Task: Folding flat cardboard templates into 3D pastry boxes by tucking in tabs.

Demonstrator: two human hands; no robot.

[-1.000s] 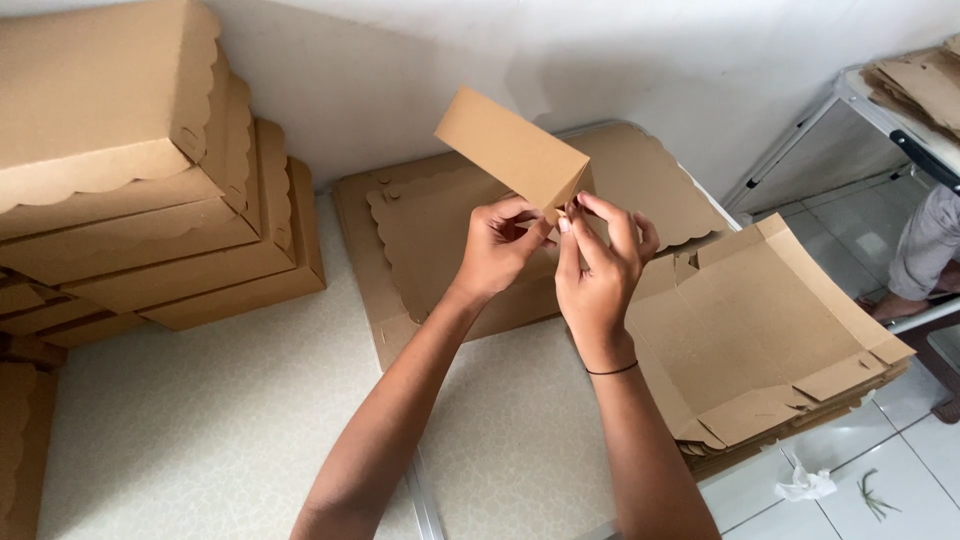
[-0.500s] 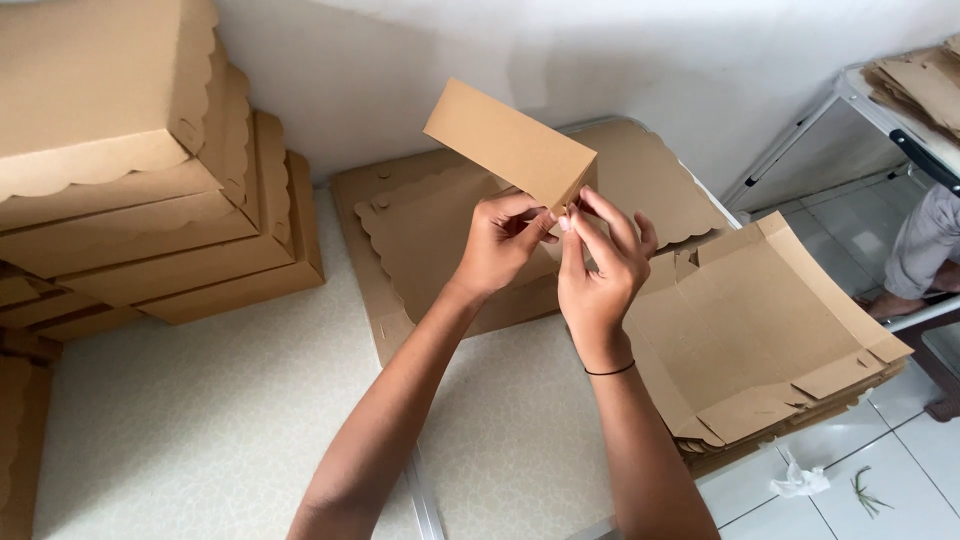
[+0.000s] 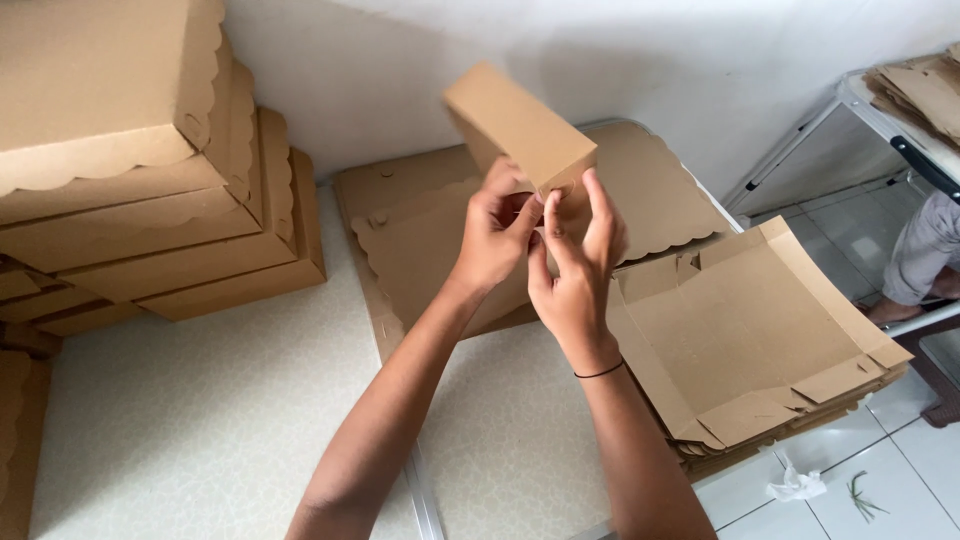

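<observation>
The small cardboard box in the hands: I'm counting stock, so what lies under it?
Under the small box, flat scalloped cardboard sheets lie on the table; both hands cover part of them.

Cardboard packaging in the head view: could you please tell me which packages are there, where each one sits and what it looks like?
Small kraft box: raised above the table, both hands on it, brown, oblong.
Assembled boxes: stacked at left, brown, scalloped lids.
Flat box blanks: piled at right, brown, unfolded.
Scalloped flat sheets: against the wall, brown.
</observation>
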